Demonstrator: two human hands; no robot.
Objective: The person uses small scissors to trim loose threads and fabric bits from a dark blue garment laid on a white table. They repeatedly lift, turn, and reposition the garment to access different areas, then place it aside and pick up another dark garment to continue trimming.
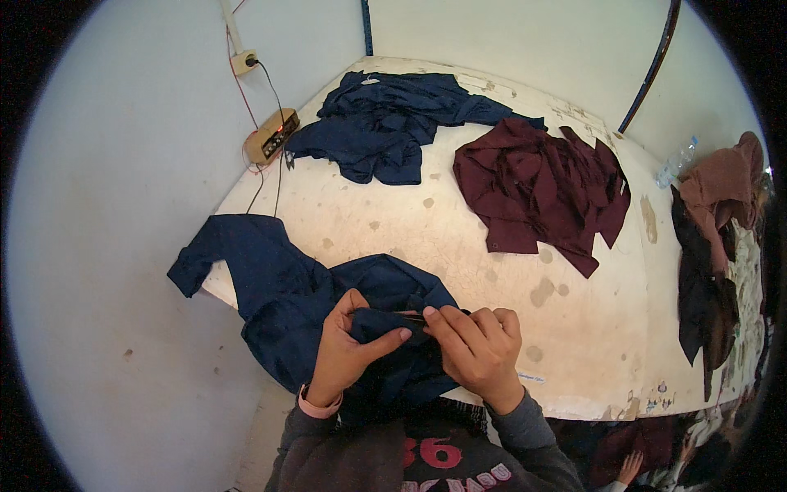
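Note:
A navy blue garment lies over the near left edge of the table, with one sleeve spread toward the wall. My left hand is closed on a folded part of it, thumb on top and fingers behind. Close by, my right hand pinches a small, thin metal tool between thumb and fingers. The tool touches or lies right against the held fold; its exact kind is too small to make out. Both hands work just above the table's front edge.
Another navy garment lies crumpled at the back of the table, and a maroon shirt right of it. A tan box with a lit display and cables stands by the left wall. A plastic bottle and more clothes are at right. Another person's hand shows at lower right.

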